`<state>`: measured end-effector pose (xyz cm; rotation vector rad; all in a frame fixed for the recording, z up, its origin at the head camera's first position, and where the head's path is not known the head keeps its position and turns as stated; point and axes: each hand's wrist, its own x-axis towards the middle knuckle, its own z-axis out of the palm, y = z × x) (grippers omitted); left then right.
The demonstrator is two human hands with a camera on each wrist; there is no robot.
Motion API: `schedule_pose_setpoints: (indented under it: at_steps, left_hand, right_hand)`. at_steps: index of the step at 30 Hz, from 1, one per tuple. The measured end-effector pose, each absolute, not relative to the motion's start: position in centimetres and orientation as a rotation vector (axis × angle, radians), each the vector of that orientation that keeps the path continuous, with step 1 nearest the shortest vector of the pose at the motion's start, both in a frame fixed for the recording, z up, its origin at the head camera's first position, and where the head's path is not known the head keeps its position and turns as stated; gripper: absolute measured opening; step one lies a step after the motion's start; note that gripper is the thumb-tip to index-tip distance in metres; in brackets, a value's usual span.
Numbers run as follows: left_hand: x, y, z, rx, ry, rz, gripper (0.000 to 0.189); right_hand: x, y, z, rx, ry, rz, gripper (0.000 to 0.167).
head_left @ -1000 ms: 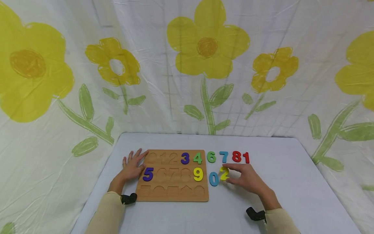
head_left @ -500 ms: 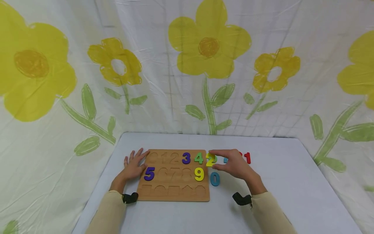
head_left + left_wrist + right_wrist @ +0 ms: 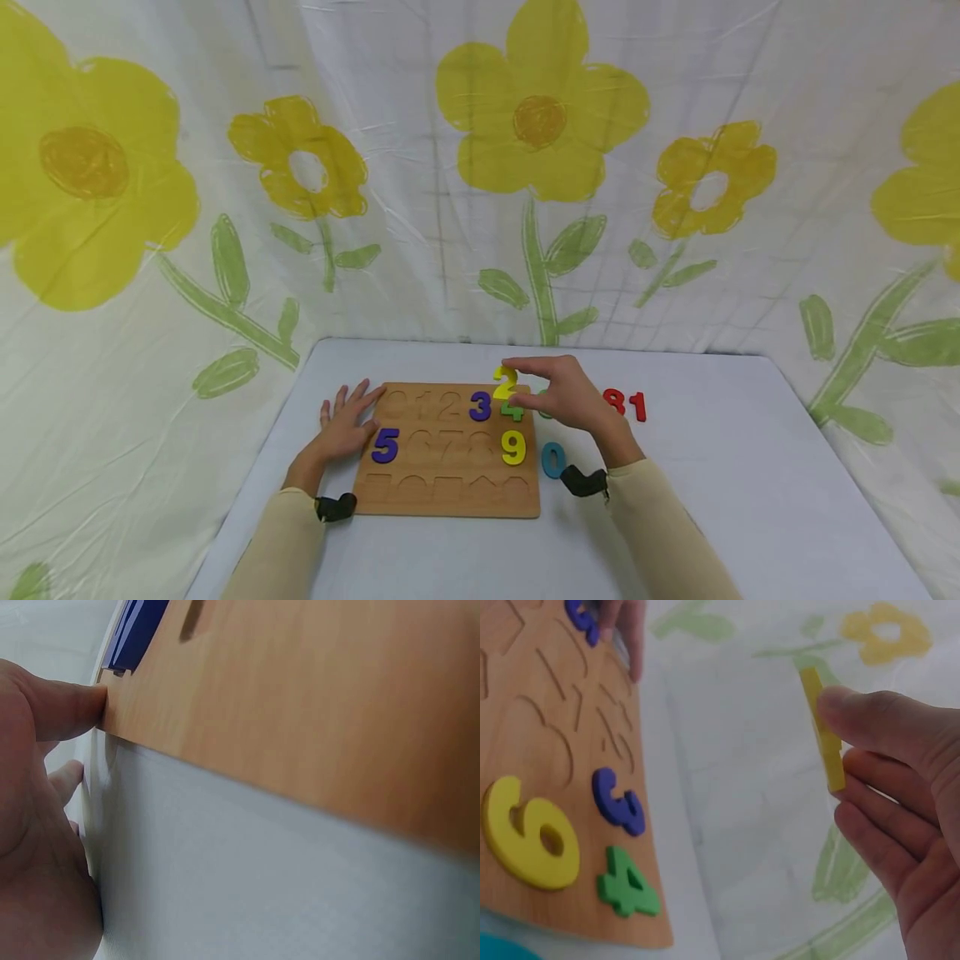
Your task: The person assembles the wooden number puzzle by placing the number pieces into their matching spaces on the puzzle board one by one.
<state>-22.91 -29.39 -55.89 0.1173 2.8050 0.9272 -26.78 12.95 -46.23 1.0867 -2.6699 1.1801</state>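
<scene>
Between thumb and fingers my right hand [image 3: 566, 396] pinches a yellow number 2 [image 3: 506, 384], raised over the top right part of the wooden number board [image 3: 442, 506]. In the right wrist view the yellow 2 [image 3: 823, 731] appears edge-on. My left hand [image 3: 341, 429] lies at the board's left edge with fingers spread; its thumb [image 3: 71, 709] touches the edge in the left wrist view. Set on the board are a purple 3 [image 3: 480, 407], a green 4 [image 3: 627, 883], a yellow 9 [image 3: 513, 447] and a purple 5 [image 3: 386, 446]. Other recesses show bare wood.
Right of the board lies a blue 0 [image 3: 553, 460], close to the right wrist camera [image 3: 583, 481]. Behind the right hand are a red 8 [image 3: 614, 400], a red 1 [image 3: 637, 407] and a mostly hidden green 6 [image 3: 544, 407]. A flowered curtain [image 3: 420, 275] hangs behind the table.
My right hand has carried the yellow 2 left and away from me, from beside the blue 0 to above the green 4. The left hand stays at the board's edge.
</scene>
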Motion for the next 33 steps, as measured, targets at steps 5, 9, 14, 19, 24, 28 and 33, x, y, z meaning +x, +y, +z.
schedule_pose_setpoints:
  at_steps: [5, 9, 14, 19, 24, 28, 33]
  left_hand:
    - [-23.0, -29.4, -55.9, 0.117, 2.811, 0.922, 0.067]
    - [-22.9, -29.4, -55.9, 0.109, 2.806, 0.925, 0.067]
    - [-22.9, -29.4, -56.1, 0.104, 2.819, 0.929, 0.066]
    - [-22.7, -29.3, -55.9, 0.111, 2.825, 0.942, 0.066]
    - [-22.7, -29.2, -55.7, 0.112, 2.818, 0.941, 0.066]
    - [-22.7, -29.2, -55.7, 0.114, 2.815, 0.942, 0.066]
    - [-22.7, -29.3, -55.9, 0.111, 2.817, 0.931, 0.067]
  right_hand:
    - [-27.4, 10.8, -46.0, 1.114, -2.661, 1.219, 0.054]
    - [-27.9, 9.2, -46.2, 1.147, -2.677, 1.216, 0.055]
    - [-28.6, 7.0, -46.6, 1.222, -2.655, 1.226, 0.054]
    - [-28.9, 5.3, -47.2, 1.228, -2.677, 1.249, 0.054]
    - [-29.2, 4.0, -48.5, 1.189, -2.752, 1.236, 0.053]
    - [-29.3, 3.1, -49.5, 1.185, -2.791, 1.231, 0.052]
    - [-29.5, 2.2, -50.8, 1.152, -2.830, 1.212, 0.053]
